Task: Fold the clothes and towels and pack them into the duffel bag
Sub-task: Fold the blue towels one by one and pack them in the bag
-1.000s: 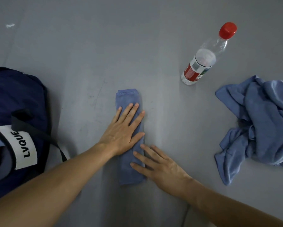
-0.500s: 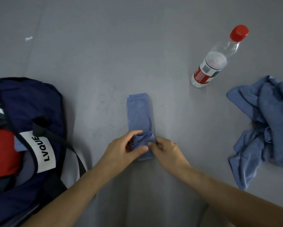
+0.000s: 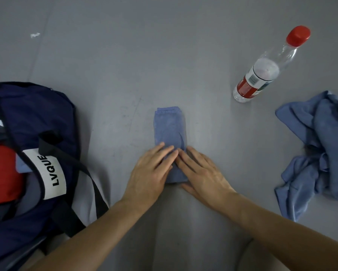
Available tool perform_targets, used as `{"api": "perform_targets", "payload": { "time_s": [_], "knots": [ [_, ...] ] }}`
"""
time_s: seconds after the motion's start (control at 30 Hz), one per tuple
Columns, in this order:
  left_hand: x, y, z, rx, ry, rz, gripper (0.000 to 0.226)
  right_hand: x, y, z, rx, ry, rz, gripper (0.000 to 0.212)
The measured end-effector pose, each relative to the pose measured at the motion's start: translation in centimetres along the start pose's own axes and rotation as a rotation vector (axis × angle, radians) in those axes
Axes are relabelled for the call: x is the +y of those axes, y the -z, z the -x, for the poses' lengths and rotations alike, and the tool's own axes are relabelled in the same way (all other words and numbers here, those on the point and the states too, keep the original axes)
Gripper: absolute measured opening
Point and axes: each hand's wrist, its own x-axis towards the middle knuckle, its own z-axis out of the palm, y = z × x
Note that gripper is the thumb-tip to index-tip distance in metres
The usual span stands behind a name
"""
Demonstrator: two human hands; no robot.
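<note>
Gone from pinching the bunched near end of the folded blue towel [image 3: 169, 128] half a second ago to pressing it flat. Now resting on its near half with left hand [image 3: 150, 173] and right hand [image 3: 201, 173] side by side, fingers straight, fingertips touching over the cloth, gripping nothing. Lying lengthwise in the middle of the grey surface [image 3: 125, 65], far hemmed end uncovered. At left, open navy duffel bag [image 3: 27, 118] with a white LVQUE label [image 3: 50, 173] on its strap and something red [image 3: 1, 173] inside. At right, well apart from the towel, a crumpled blue cloth [image 3: 320, 143]. Beyond that, standing on its base, a clear bottle [image 3: 262, 75] with a red cap.
</note>
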Motion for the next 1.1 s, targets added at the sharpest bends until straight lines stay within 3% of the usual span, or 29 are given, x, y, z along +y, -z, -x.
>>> {"api": "perform_targets", "payload": {
  "time_s": [0.13, 0.23, 0.37, 0.5, 0.7, 0.83, 0.9, 0.97, 1.03, 1.1],
  "knots": [
    [-1.8, -0.3, 1.1, -0.376, 0.03, -0.038, 0.067, 0.1, 0.0, -0.5, 0.035, -0.013, -0.069, 0.074],
    [-3.0, -0.1, 1.2, -0.484, 0.009, -0.074, 0.092, 0.1, 0.1, -0.5, 0.027, -0.025, -0.115, 0.08],
    [-2.9, 0.2, 0.8, -0.444, -0.003, -0.078, 0.083, 0.3, 0.5, -0.5, 0.02, -0.001, -0.136, 0.084],
    [-2.4, 0.8, 1.6, -0.391, 0.07, 0.09, 0.072, 0.5, 0.8, 0.4, 0.084, 0.021, -0.219, 0.067],
    [-2.0, 2.4, 0.4, -0.437, 0.369, 0.331, 0.043, -0.6, 2.0, 0.5, -0.104, -0.304, -0.506, 0.051],
    [-2.1, 2.7, -1.1, -0.409, 0.53, 0.378, 0.032, -1.8, 2.1, -0.7, -0.039, -0.495, -0.598, 0.045],
    [-1.9, 2.5, -1.6, -0.401, 0.559, 0.333, 0.03, -2.2, 2.3, -0.8, 0.12, -0.418, -0.472, 0.046],
    [-1.8, 2.1, -2.0, -0.379, 0.585, 0.293, 0.028, -2.0, 1.9, -0.5, 0.185, -0.191, -0.236, 0.054],
    [-1.6, 1.9, -2.2, -0.28, 0.546, 0.234, 0.03, -1.4, 1.4, 0.0, 0.098, -0.036, -0.059, 0.07],
    [-1.3, 1.6, -2.1, -0.156, 0.339, 0.131, 0.04, -1.0, 0.9, -0.1, 0.037, -0.034, 0.005, 0.081]
  ]
}}
